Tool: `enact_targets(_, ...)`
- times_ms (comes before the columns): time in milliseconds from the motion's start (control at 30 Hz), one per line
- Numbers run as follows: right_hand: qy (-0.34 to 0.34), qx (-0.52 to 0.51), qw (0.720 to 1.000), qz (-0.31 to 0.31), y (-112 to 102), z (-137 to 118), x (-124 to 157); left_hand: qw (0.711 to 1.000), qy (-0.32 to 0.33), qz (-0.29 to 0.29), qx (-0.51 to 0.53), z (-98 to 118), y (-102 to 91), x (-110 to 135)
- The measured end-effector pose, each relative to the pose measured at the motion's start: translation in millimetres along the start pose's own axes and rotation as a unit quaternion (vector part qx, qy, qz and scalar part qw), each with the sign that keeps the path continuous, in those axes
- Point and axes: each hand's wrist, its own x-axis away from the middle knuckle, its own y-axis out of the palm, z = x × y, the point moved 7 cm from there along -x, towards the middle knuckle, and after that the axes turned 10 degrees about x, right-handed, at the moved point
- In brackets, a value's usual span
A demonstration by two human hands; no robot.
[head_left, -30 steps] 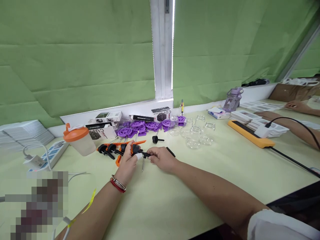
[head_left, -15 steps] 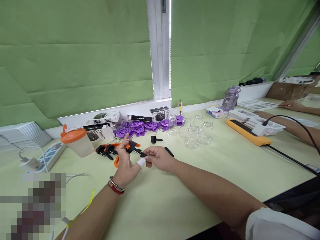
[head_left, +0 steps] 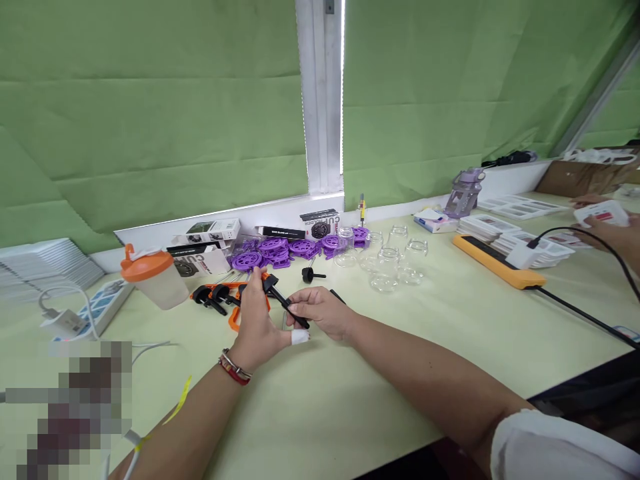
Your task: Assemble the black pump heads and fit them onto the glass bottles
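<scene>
A black-and-orange clamp-like part (head_left: 277, 293), with a round black cap and a long dark stem, slants between my hands. My left hand (head_left: 260, 330) has its fingers about the cap end, while its thumb, wrapped in white tape, stretches out below the stem. With thumb and fingertips, my right hand (head_left: 323, 312) pinches the stem's lower end. Similar black knobbed parts (head_left: 213, 297) lie left of my left hand, beside an orange curved piece (head_left: 234, 321). A single black knob with a stem (head_left: 309, 275) rests beyond my hands. Part of a small dark bar shows behind my right hand.
Purple wheel-shaped parts (head_left: 275, 252) lie along the back before printed boxes (head_left: 203, 260). Several clear glass-like vessels (head_left: 385, 267) stand right of them. An orange-lidded cup (head_left: 155, 280) is left; an orange power strip (head_left: 495, 263) is right. A co-worker's hands (head_left: 607, 223) hold a white item.
The stem's lower end now points further down and right, and my left thumb has moved away from it. At far right, the co-worker has lifted a white item.
</scene>
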Motion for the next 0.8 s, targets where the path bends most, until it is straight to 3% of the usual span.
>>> enact_targets(233,0.018,-0.001,1.000,-0.009,4,7,1,0.997,-0.019,-0.033,-0.064,-1,5.3,1)
enact_targets(467,0.033,-0.008,0.999,-0.012,8,9,1,0.995,-0.046,-0.069,-0.058,-3,13.0,6)
enact_targets(800,0.044,-0.022,0.998,-0.026,13,4,4,0.998,-0.009,-0.045,-0.031,8,10.7,5)
